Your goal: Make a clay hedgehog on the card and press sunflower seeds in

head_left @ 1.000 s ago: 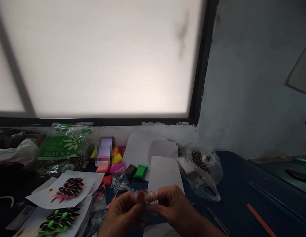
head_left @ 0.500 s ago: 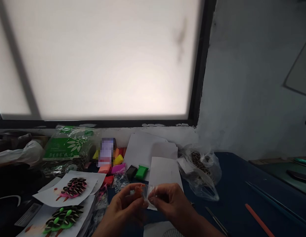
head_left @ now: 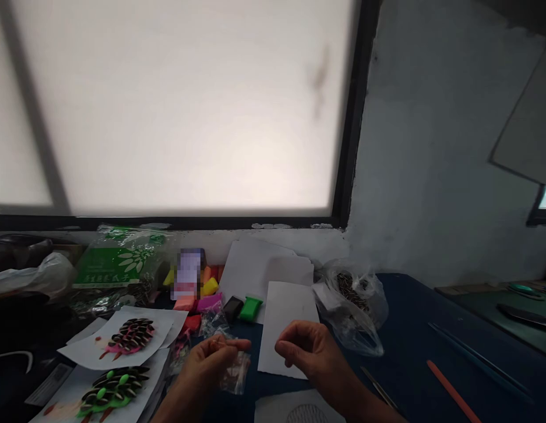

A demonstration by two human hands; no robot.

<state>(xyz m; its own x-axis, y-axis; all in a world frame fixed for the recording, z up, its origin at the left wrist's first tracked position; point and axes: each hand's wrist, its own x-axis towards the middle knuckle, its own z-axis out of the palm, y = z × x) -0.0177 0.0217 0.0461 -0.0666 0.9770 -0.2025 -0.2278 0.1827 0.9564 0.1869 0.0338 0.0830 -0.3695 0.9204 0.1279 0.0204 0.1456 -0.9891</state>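
Observation:
My left hand (head_left: 213, 355) is closed in a pinch, with a crinkled clear plastic wrapper (head_left: 235, 376) hanging from its fingers. Whether any orange clay is still inside the wrapper I cannot make out. A short way to the right, my right hand (head_left: 308, 351) hovers over a white sheet (head_left: 273, 352) with its fingers curled and the tips close to the thumb; anything between them is hidden. Below the hands lies a paper with a pencil-like drawing (head_left: 305, 411). Packets of coloured clay, one green (head_left: 250, 308) and one black (head_left: 232, 308), sit behind my left hand.
Hedgehog pictures made with sunflower seeds (head_left: 131, 336) lie at the left, near a green seed bag (head_left: 109, 261). A clear bag of seeds (head_left: 354, 299) stands right of the paper stack (head_left: 246, 264). An orange stick (head_left: 451, 388) and tweezers-like metal tool (head_left: 378, 388) lie at the right.
My hands have parted: the left moved left with the wrapper, which now hangs down. The orange piece seen in my left fingers no longer shows clearly. The view has turned slightly right.

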